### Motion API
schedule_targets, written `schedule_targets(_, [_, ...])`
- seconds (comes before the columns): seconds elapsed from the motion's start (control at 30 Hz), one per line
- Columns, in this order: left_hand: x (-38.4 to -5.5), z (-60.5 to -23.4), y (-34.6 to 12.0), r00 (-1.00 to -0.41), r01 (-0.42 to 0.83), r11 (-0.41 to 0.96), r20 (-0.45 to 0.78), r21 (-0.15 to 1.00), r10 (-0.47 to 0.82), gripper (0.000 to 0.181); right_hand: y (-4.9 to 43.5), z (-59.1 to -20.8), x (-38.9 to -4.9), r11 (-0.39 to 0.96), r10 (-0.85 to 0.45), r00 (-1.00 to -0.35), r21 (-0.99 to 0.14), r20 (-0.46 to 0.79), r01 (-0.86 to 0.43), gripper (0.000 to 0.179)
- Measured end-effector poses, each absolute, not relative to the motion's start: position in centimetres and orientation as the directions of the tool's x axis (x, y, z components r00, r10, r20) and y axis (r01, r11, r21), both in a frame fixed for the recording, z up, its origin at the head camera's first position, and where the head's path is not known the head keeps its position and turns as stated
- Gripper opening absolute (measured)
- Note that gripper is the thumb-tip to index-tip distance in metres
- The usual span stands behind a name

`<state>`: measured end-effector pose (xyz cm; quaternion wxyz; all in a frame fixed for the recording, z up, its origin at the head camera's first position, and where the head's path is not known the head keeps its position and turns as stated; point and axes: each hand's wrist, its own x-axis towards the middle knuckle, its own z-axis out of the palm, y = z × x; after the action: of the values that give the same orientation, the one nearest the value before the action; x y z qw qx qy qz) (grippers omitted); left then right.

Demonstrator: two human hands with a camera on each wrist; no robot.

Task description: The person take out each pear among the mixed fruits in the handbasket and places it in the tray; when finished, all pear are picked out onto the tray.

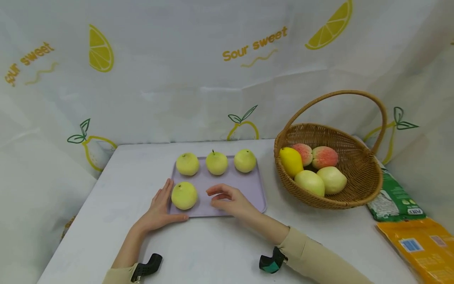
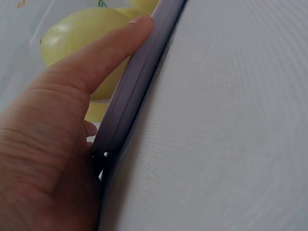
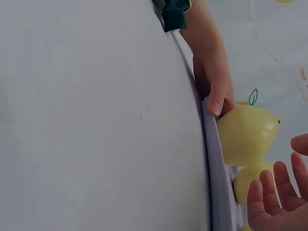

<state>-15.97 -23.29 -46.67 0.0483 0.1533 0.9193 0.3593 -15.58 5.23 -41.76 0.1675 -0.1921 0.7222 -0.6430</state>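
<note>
At the frame's lower centre, we are resting our left hand [image 1: 159, 211], fingers straight, against a tray [image 1: 250, 189] of yellow-green fruits [image 1: 184, 196] and hovering our right hand [image 1: 235, 202], loosely curved, empty, above it

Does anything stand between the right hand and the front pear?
Nothing visible: in the head view, only bare lilac tray separates the right hand from the front pear. The left hand is on the pear's opposite side.
</note>
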Motion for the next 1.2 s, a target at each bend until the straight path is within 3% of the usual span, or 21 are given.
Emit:
schedule_targets(0.9, [-15.9,-46.9,-23.5,-0.947,0.250,0.688,0.022,0.681,0.321,0.124,13.7,-36.3,-13.4,0.210,-0.565,-0.820,-0.977,-0.090,-0.037,0.032])
schedule_targets(1.2, [-15.9,-46.8,-23.4,-0.945,0.251,0.681,0.024,0.688,0.325,0.123,16.4,-34.5,-13.0,0.290,-0.579,-0.812,-0.949,-0.071,-0.124,0.031])
